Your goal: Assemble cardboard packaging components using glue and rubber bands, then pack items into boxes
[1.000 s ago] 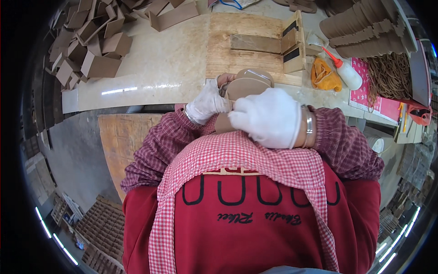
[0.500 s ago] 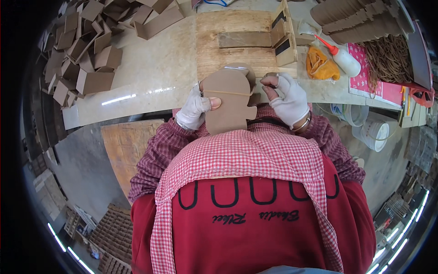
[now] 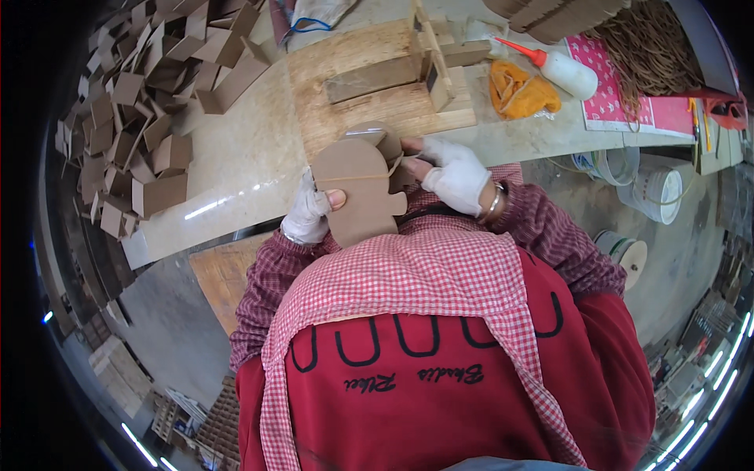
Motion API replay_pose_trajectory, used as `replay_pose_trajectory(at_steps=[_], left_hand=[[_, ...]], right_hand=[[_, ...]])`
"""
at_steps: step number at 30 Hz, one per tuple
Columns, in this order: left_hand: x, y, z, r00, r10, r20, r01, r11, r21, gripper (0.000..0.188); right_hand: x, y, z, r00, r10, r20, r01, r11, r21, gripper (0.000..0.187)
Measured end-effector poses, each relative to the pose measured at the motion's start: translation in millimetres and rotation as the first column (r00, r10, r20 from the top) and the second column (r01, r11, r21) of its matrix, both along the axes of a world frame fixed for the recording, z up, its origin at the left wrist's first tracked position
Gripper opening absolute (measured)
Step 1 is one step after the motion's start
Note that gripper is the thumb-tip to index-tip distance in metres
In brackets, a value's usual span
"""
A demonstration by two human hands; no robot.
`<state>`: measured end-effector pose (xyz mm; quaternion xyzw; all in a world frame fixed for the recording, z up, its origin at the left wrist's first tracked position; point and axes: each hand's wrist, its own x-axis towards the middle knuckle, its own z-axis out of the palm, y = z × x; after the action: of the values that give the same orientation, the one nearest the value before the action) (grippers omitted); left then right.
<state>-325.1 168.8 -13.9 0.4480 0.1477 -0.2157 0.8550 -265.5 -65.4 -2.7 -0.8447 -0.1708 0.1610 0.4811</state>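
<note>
My left hand [image 3: 308, 210], in a white fingerless glove, grips a brown board cut-out [image 3: 357, 208] with its thumb flat on the face. The cut-out has a rounded top and a notched right side, and other board parts stand behind it. Across its face runs a thin tan rubber band [image 3: 353, 180]. At the right edge, my gloved right hand [image 3: 455, 177] is closed, thumb and finger pinching the band where it leaves the board. The fingers of my left hand behind the board are hidden.
Folded brown board pieces [image 3: 161, 149] are heaped at the left. Beyond my hands stands a wooden jig [image 3: 436, 71]. To the right are an orange cloth [image 3: 522, 90], a white squeeze bottle with a red nozzle [image 3: 569, 74] and a pile of rubber bands [image 3: 652, 55]. Buckets [image 3: 658, 195] stand below.
My right hand has moved left to the cut-out's right edge, from where it was apart from it. My left hand still holds the cut-out. The whole view has turned and shifted slightly.
</note>
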Motion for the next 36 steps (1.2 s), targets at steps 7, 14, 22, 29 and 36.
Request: replay_pose_trajectory(at_steps=[7,14,22,29,36], left_hand=[[-0.7,-4.4,2.7,1.000,0.007,-0.009,-0.007,0.997,0.075,0.072],[-1.0,-4.2,2.3,0.999,-0.004,-0.041,0.007,0.998,0.064,0.073],[-4.4,-4.2,-0.8,0.999,0.016,-0.036,-0.014,0.998,0.067,0.074],[-3.9,-4.4,-1.1,0.999,0.020,-0.040,-0.018,0.999,0.036,0.072],[-5.7,1.5,-6.0,1.000,0.008,-0.005,-0.008,0.998,0.058,0.074]], right_hand=[[-7.2,-8.0,-3.2,0.933,0.051,-0.357,-0.003,0.991,0.134,0.027],[-2.5,-5.2,-5.6,0.847,0.008,-0.531,0.170,0.943,0.285,0.026],[0.4,-5.5,-25.7,0.752,0.054,-0.657,0.235,0.909,0.344,0.018],[-4.5,2.0,-48.0,0.373,0.331,-0.867,0.630,0.595,0.499,0.018],[3.7,2.3,-34.1,0.307,0.339,-0.889,0.639,0.619,0.457,0.023]])
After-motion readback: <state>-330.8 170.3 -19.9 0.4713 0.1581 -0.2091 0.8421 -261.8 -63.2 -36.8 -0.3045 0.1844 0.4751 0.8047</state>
